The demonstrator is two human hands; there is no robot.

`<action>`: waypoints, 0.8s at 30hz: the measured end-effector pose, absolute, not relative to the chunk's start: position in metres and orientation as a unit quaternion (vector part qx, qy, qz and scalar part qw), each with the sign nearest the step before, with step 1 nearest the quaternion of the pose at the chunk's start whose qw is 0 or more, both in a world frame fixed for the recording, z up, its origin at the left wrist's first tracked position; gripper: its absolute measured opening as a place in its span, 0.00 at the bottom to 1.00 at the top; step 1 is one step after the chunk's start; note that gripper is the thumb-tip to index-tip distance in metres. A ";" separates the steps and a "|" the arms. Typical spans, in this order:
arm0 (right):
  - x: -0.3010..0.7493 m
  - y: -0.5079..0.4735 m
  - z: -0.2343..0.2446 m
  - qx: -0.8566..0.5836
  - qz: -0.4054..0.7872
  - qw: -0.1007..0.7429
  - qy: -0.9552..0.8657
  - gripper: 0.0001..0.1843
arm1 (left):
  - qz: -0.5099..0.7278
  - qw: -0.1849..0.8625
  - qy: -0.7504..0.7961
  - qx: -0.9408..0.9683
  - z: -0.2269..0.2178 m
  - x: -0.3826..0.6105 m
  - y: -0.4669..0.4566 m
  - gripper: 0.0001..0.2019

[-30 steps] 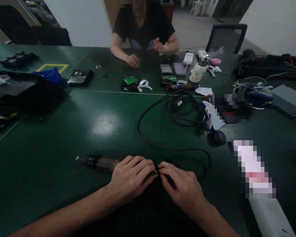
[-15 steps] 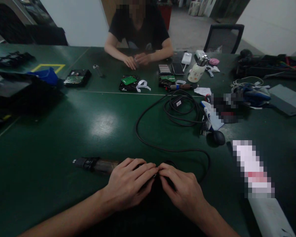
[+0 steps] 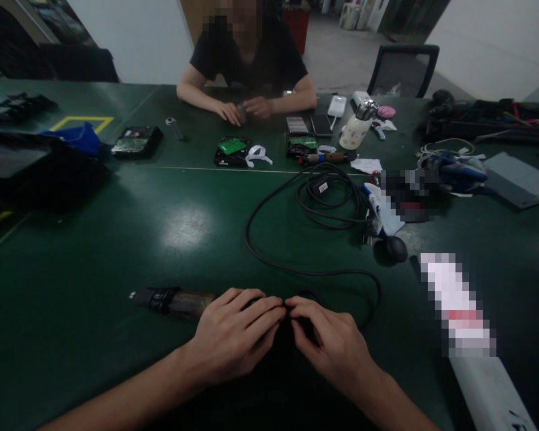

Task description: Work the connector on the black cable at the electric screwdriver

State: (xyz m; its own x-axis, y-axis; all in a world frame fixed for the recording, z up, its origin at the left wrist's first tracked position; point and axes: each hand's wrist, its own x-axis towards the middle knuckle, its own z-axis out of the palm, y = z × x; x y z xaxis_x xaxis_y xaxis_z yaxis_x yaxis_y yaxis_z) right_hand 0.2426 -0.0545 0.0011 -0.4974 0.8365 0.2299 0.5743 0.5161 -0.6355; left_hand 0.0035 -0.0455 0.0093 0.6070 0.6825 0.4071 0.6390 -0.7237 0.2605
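Observation:
An electric screwdriver (image 3: 186,302) lies sideways on the green table, its bit end pointing left. My left hand (image 3: 238,335) is wrapped over its rear half, which the fingers mostly hide. At the tool's back end, my right hand (image 3: 332,338) has its thumb and fingers bent close together, right by the left fingertips. Whatever the right fingers pinch there is hidden or too small to make out. A black cable (image 3: 314,274) loops over the table and curves down behind my right hand.
Across the table (image 3: 94,251) sits a person (image 3: 247,66) with both hands around a small object. Hard drives (image 3: 137,142), another electric screwdriver (image 3: 327,158), a bottle (image 3: 356,129) and a black mouse (image 3: 391,249) lie about. A white bar (image 3: 489,383) stretches along the right.
My right fingertips have shifted very slightly at the screwdriver's back end, and a small shiny spot there no longer shows. The view has moved a little; my left hand keeps its hold.

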 end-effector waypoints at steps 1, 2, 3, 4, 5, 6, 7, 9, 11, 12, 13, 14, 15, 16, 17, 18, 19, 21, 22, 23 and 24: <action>0.243 -0.055 0.001 -0.425 0.245 0.267 -0.829 0.10 | 0.251 0.046 0.371 0.893 0.009 0.004 -0.046 0.13; 0.243 -0.055 0.000 -0.425 0.244 0.268 -0.829 0.10 | 0.256 0.046 0.375 0.890 0.008 0.004 -0.046 0.11; 0.243 -0.055 0.000 -0.424 0.244 0.269 -0.830 0.10 | 0.260 0.046 0.381 0.886 0.007 0.005 -0.046 0.09; 0.243 -0.055 -0.001 -0.423 0.244 0.270 -0.830 0.10 | 0.261 0.045 0.388 0.883 0.007 0.006 -0.046 0.07; 0.243 -0.055 -0.002 -0.422 0.244 0.271 -0.830 0.10 | 0.261 0.044 0.393 0.881 0.007 0.007 -0.045 0.06; 0.244 -0.055 -0.002 -0.422 0.244 0.270 -0.830 0.10 | 0.259 0.043 0.395 0.880 0.007 0.007 -0.045 0.07; 0.244 -0.055 -0.003 -0.422 0.244 0.269 -0.830 0.10 | 0.256 0.043 0.393 0.882 0.008 0.007 -0.045 0.08; 0.243 -0.055 -0.003 -0.422 0.246 0.264 -0.832 0.10 | 0.255 0.044 0.382 0.887 0.009 0.006 -0.045 0.12; 0.243 -0.055 -0.003 -0.422 0.241 0.263 -0.833 0.10 | 0.257 0.045 0.373 0.890 0.008 0.006 -0.045 0.12; 0.243 -0.056 -0.003 -0.422 0.237 0.264 -0.834 0.10 | 0.259 0.044 0.373 0.890 0.007 0.006 -0.045 0.11; 0.243 -0.056 -0.003 -0.422 0.232 0.265 -0.835 0.10 | 0.262 0.043 0.376 0.887 0.006 0.006 -0.045 0.09; 0.242 -0.056 -0.003 -0.423 0.226 0.266 -0.836 0.10 | 0.265 0.043 0.382 0.884 0.005 0.007 -0.046 0.07; 0.242 -0.056 -0.003 -0.424 0.221 0.266 -0.837 0.10 | 0.266 0.043 0.389 0.881 0.004 0.007 -0.046 0.06; 0.242 -0.056 -0.003 -0.425 0.218 0.267 -0.837 0.10 | 0.267 0.042 0.395 0.878 0.004 0.008 -0.046 0.05; 0.242 -0.056 -0.003 -0.427 0.215 0.268 -0.837 0.10 | 0.267 0.041 0.397 0.877 0.004 0.008 -0.046 0.04; 0.242 -0.056 -0.003 -0.428 0.214 0.268 -0.836 0.11 | 0.265 0.041 0.396 0.878 0.004 0.008 -0.046 0.05; 0.242 -0.056 -0.003 -0.430 0.214 0.269 -0.835 0.11 | 0.261 0.041 0.392 0.881 0.005 0.007 -0.046 0.07; 0.241 -0.056 -0.003 -0.432 0.215 0.270 -0.833 0.10 | 0.252 0.043 0.379 0.889 0.007 0.006 -0.046 0.11; 0.241 -0.056 -0.002 -0.433 0.216 0.270 -0.832 0.10 | 0.250 0.045 0.373 0.893 0.008 0.005 -0.046 0.13; 0.241 -0.056 -0.002 -0.434 0.215 0.270 -0.832 0.10 | 0.250 0.047 0.369 0.894 0.008 0.004 -0.046 0.13; 0.241 -0.056 -0.002 -0.435 0.215 0.270 -0.831 0.09 | 0.253 0.048 0.367 0.894 0.008 0.004 -0.046 0.13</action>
